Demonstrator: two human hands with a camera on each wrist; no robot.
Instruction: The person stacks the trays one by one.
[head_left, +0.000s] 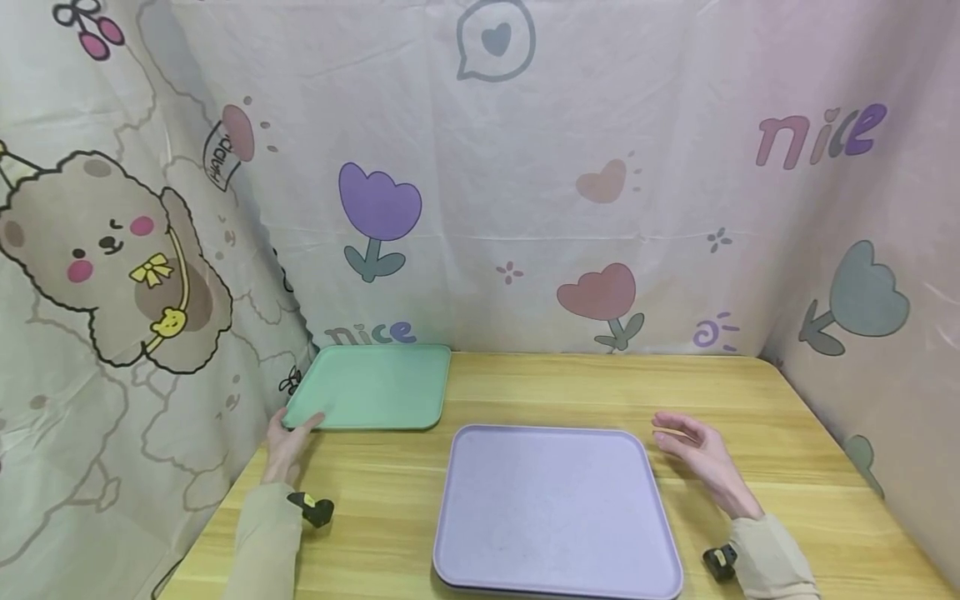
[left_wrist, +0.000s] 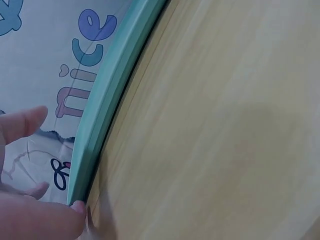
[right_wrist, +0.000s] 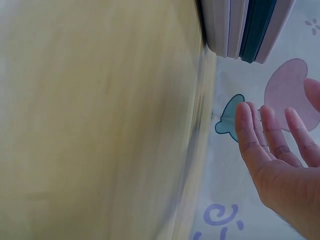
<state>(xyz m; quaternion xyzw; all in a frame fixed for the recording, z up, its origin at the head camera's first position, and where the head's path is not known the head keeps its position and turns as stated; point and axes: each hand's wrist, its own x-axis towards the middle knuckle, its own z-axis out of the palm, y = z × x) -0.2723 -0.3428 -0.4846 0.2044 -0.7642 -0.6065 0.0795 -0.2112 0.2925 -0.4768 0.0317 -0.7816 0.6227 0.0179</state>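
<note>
A green tray [head_left: 375,387] lies at the table's far left. At its near left corner is my left hand [head_left: 287,446], fingers spread and the thumb near the front rim. In the left wrist view, a digit of that hand [left_wrist: 37,220] touches the end of the tray's edge [left_wrist: 102,97]. A lilac tray [head_left: 555,508] tops a stack in the front middle; the right wrist view shows several layered tray edges [right_wrist: 245,27], one dark teal. To the right of this stack, my right hand [head_left: 703,462] hovers apart from it, its fingers loosely extended and holding nothing.
Both tray groups rest on a wooden table [head_left: 570,387]. Printed curtains [head_left: 487,150] hang behind it and along both sides, with the green tray close to the back and left curtains. A small black device [head_left: 311,508] is on the left wrist, another [head_left: 720,562] on the right.
</note>
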